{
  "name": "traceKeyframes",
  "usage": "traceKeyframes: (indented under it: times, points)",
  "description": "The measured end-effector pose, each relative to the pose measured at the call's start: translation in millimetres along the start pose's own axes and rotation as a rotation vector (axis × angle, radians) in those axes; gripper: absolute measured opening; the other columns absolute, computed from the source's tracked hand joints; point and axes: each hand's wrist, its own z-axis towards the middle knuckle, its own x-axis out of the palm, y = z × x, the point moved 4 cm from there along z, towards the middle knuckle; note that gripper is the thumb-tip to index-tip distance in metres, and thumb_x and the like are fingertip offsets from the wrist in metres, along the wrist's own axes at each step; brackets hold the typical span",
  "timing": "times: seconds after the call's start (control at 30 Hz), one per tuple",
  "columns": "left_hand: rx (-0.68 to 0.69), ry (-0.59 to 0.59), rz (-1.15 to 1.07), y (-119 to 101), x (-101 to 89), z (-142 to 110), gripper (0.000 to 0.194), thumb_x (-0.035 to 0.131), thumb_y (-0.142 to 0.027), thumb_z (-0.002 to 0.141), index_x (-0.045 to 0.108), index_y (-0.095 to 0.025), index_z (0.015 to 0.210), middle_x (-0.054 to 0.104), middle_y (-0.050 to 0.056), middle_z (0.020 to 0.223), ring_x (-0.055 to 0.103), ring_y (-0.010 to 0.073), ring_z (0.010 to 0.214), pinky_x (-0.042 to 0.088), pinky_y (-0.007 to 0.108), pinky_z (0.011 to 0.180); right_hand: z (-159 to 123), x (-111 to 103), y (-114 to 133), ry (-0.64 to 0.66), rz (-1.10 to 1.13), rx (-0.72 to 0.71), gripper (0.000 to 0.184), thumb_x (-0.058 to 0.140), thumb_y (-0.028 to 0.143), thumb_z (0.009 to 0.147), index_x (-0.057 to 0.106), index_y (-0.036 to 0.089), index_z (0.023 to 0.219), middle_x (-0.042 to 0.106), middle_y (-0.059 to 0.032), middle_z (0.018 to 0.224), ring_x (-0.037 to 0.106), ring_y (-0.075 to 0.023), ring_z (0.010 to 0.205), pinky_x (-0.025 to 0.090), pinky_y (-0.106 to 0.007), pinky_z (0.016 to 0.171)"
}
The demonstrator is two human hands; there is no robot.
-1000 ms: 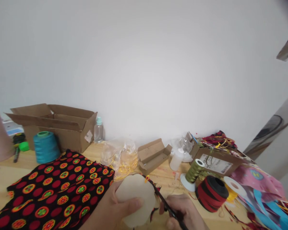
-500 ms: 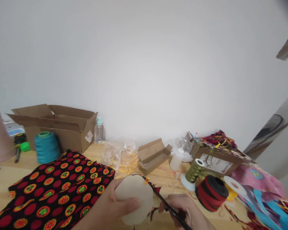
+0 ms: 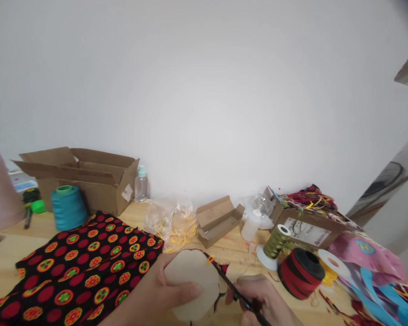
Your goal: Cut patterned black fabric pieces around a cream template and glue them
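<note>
The left hand (image 3: pixel 172 287) has its grip clamped on a pale rounded piece (image 3: pixel 192 269) above the worktop (image 3: pixel 233 244), beside the patterned cloth (image 3: pixel 85 267), while the right hand (image 3: pixel 260 294) grips dark scissors (image 3: pixel 231 287) at its edge.

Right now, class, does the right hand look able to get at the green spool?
Probably not straight away: the right hand is wrapped around the scissors. With its fingers freed, likely yes: the green spool stands just beyond it, and nothing tall shows between them.
</note>
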Motion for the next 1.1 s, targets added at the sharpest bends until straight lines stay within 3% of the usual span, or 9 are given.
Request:
traceKeyframes:
  times: [0.1, 0.23, 0.47, 0.7, 0.87, 1.1]
  points:
    - [0.011, -0.029, -0.028, -4.2, 1.0, -1.9, 0.039, 0.079, -0.019, 0.046, 0.063, -0.017, 0.081, 0.07, -0.003, 0.063, 0.062, 0.0139, 0.059, 0.049, 0.021, 0.052, 1.0, -0.3, -0.5, 0.019, -0.053, -0.03, 0.037, 0.057, 0.046, 0.074, 0.057, 0.013, 0.091, 0.06, -0.0086, 0.08, 0.058, -0.0194, 0.069, 0.046, -0.028, 0.061]
    - [-0.004, 0.075, 0.02, -2.9, 2.2, 1.3, 0.034, 0.078, -0.021, 0.048, 0.065, -0.017, 0.08, 0.071, -0.001, 0.065, 0.061, 0.0126, 0.059, 0.049, 0.02, 0.053, 1.4, 2.0, -2.8, 0.098, -0.121, -0.019, 0.034, 0.056, 0.044, 0.075, 0.06, 0.014, 0.089, 0.061, -0.0084, 0.079, 0.058, -0.0191, 0.069, 0.047, -0.027, 0.061]
    - [-0.009, 0.122, 0.019, -3.2, 5.4, 2.2, 0.031, 0.077, -0.022, 0.05, 0.066, -0.018, 0.079, 0.071, -0.001, 0.066, 0.061, 0.0121, 0.06, 0.049, 0.02, 0.054, 3.6, 1.0, -5.2, 0.069, -0.158, -0.046, 0.04, 0.056, 0.05, 0.072, 0.061, 0.014, 0.089, 0.061, -0.0077, 0.076, 0.058, -0.0192, 0.065, 0.046, -0.026, 0.057]
    - [0.002, 0.098, 0.005, -4.9, 7.1, -0.4, 0.03, 0.077, -0.019, 0.05, 0.067, -0.019, 0.078, 0.071, -0.002, 0.065, 0.06, 0.0116, 0.059, 0.048, 0.019, 0.054, 4.3, 1.9, -4.7, 0.07, -0.18, -0.141, 0.033, 0.056, 0.045, 0.074, 0.062, 0.015, 0.087, 0.062, -0.0062, 0.073, 0.056, -0.0165, 0.061, 0.045, -0.023, 0.055]
    - [-0.004, 0.118, 0.015, -4.8, 7.0, -0.1, 0.027, 0.076, -0.019, 0.051, 0.068, -0.018, 0.077, 0.07, -0.002, 0.065, 0.06, 0.0115, 0.059, 0.048, 0.019, 0.053, 0.7, -0.6, -2.1, 0.021, -0.193, -0.071, 0.037, 0.058, 0.045, 0.073, 0.059, 0.013, 0.091, 0.062, -0.009, 0.078, 0.059, -0.0192, 0.069, 0.047, -0.026, 0.061]
    - [0.003, 0.119, 0.041, 0.7, 2.0, 3.0, 0.035, 0.078, -0.023, 0.049, 0.066, -0.018, 0.082, 0.07, 0.0, 0.068, 0.06, 0.0136, 0.061, 0.049, 0.021, 0.055, 1.4, 0.8, -0.5, 0.091, -0.258, 0.016, 0.033, 0.061, 0.042, 0.071, 0.062, 0.014, 0.086, 0.062, -0.0092, 0.076, 0.06, -0.0214, 0.07, 0.048, -0.028, 0.062]
